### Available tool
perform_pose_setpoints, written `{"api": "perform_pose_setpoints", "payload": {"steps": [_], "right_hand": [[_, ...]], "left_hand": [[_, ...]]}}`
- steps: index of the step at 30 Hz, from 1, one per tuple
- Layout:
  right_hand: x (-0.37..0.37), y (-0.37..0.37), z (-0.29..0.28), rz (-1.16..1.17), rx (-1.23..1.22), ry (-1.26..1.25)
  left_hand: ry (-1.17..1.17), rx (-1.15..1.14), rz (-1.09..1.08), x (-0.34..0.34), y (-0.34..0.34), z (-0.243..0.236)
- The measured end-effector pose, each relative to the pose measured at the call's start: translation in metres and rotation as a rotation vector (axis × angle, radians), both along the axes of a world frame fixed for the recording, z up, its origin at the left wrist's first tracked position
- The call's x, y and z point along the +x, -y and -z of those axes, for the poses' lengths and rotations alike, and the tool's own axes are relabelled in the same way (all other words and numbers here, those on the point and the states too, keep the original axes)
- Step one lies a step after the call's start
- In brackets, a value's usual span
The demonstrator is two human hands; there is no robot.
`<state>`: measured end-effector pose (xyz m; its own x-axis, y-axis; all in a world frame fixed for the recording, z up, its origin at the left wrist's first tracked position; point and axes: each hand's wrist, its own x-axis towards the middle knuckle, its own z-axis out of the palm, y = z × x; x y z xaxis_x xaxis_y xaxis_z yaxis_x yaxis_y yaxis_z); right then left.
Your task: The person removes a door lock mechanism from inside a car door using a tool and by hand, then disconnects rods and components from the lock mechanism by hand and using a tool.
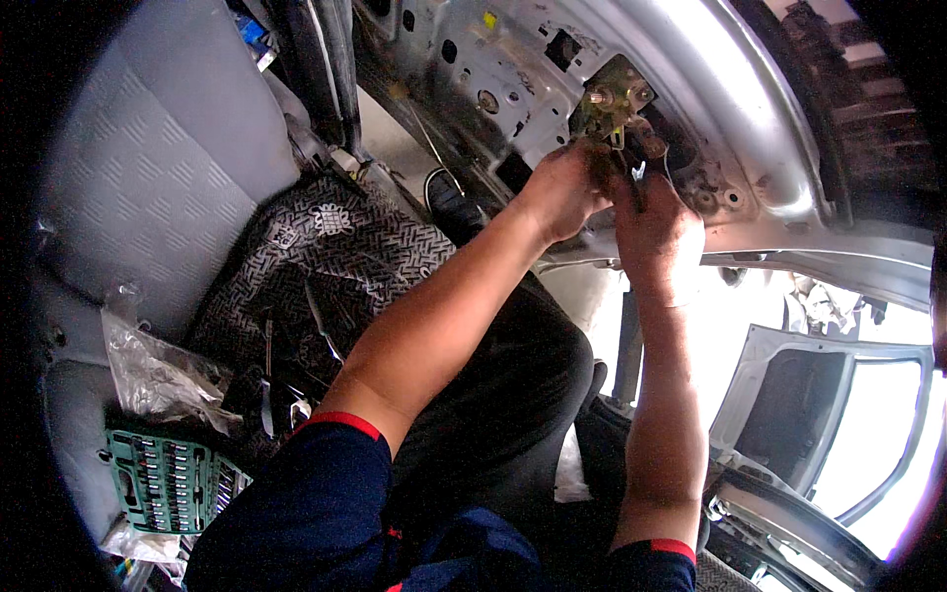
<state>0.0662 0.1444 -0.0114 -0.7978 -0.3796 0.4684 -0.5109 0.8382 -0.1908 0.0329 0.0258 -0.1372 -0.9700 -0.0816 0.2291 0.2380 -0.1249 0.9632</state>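
1. My right hand [661, 232] is closed round what look like pliers [639, 192], below the metal mechanism [614, 87] set in the car door [538, 91].
2. My left hand [567, 192] curls in beside it; I cannot tell what its fingers grip.
3. I judge it best to steady with the left, squeeze gently and mind the metal edges.
4. Lower left, the open green case [116, 469] holds rows of sockets [178, 481]; the clear bag's [158, 360] contents are unclear.
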Motion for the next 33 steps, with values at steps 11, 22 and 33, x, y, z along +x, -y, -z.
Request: {"api": "perform_pose_setpoints", "payload": {"steps": [11, 22, 33], "right_hand": [[0.015, -0.027, 0.021, -0.085, -0.239, 0.066], [0.019, -0.024, 0.032, 0.03, -0.488, 0.254], [0.029, -0.023, 0.039, 0.047, -0.442, 0.291]], "left_hand": [[0.02, 0.732, 0.282, -0.013, -0.012, -0.011], [0.06, 1.388, 0.415, -0.001, -0.019, -0.034], [0.306, 0.982, 0.103, 0.015, -0.011, -0.043]]}}
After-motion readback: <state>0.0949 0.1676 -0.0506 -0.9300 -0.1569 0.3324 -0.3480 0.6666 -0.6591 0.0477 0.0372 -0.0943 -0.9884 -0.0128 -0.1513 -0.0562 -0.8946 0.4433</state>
